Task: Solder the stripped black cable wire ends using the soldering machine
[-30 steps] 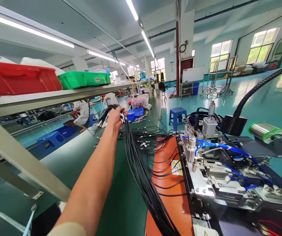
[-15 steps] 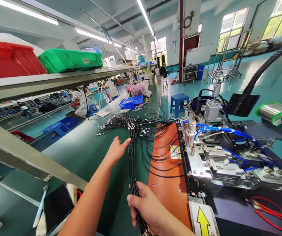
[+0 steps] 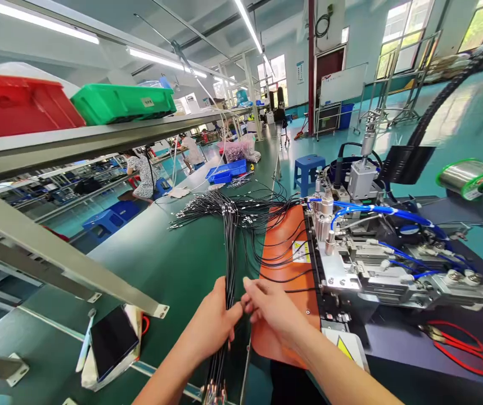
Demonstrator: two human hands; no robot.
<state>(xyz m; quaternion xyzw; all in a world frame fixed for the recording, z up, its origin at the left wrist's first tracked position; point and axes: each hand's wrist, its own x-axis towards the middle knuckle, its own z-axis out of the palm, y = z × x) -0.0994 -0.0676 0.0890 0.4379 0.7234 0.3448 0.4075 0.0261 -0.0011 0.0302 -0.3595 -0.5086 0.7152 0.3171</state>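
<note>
A long bundle of thin black cables runs toward me over the green work surface, its near ends showing bare metallic or coppery tips. Around its middle my left hand is closed, thumb toward the right. Just right of the bundle is my right hand, fingers curled and pinched close to the left thumb. Whatever lies between those right fingertips is too small to make out. At its far end the bundle meets a spread pile of black cables with small silvery ends.
Right of the bundle, an orange mat borders a metal machine with blue tubes. Red-handled scissors and a solder spool lie farther right. A phone and a shelf post are left; blue trays stand behind.
My left hand has come down from beside the upper bundle and closed around its middle. My right hand has let go of the lower bundle and moved up to its right side.
</note>
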